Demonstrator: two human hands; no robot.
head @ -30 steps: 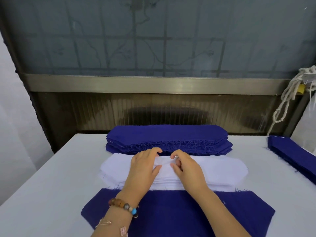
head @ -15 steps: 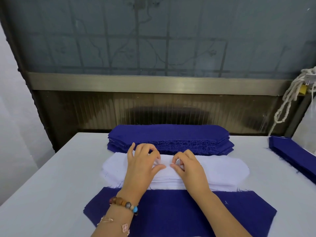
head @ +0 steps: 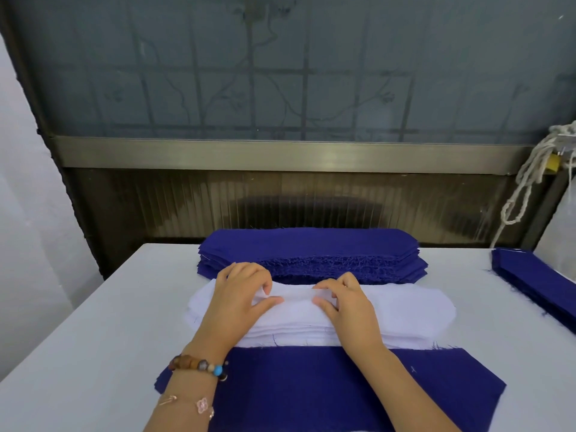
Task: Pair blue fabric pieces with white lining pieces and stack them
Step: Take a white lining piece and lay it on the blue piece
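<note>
On the desk [head: 93, 338], the white stack [head: 405, 310] lies between the far blue stack [head: 311, 244] and a near blue piece [head: 311, 385] — left hand [head: 240, 302] and right hand [head: 349, 310] each pinch its top sheet [head: 296, 300].

The lining pile [head: 405, 310] sits in the middle of the counter [head: 93, 338]. Behind it lies a tall fabric pile [head: 311, 244]. In front of it lies one flat fabric piece [head: 311, 385]. Far to its right lies a side pile [head: 536, 282]. The left hand [head: 237, 300] and right hand [head: 349, 310] are on top of it.
</note>
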